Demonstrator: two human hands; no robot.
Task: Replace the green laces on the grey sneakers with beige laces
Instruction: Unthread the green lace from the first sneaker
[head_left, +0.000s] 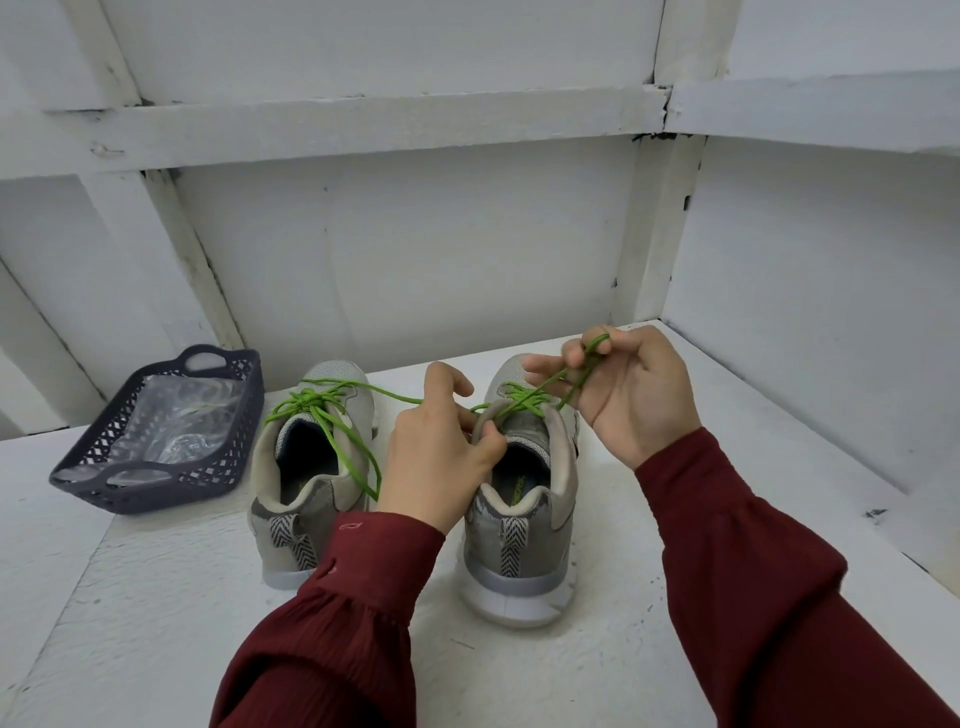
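Right sneaker (521, 525): grey, white sole, upright, heel nearest us.
Left sneaker (291, 499): same grey, upright, just left of the right sneaker.
Loose lace (525, 399): green, untied, strands lifted taut above the right sneaker's tongue.
Tied lace (310, 401): green, knotted on the left sneaker.

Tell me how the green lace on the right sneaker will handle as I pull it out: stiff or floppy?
Probably floppy: the green lace loops round the fingers of the right hand and looks straight only where pulled taut. Likely light, too thin to drag the right sneaker, which the left hand pinches anyway. It may snag at the crossings.
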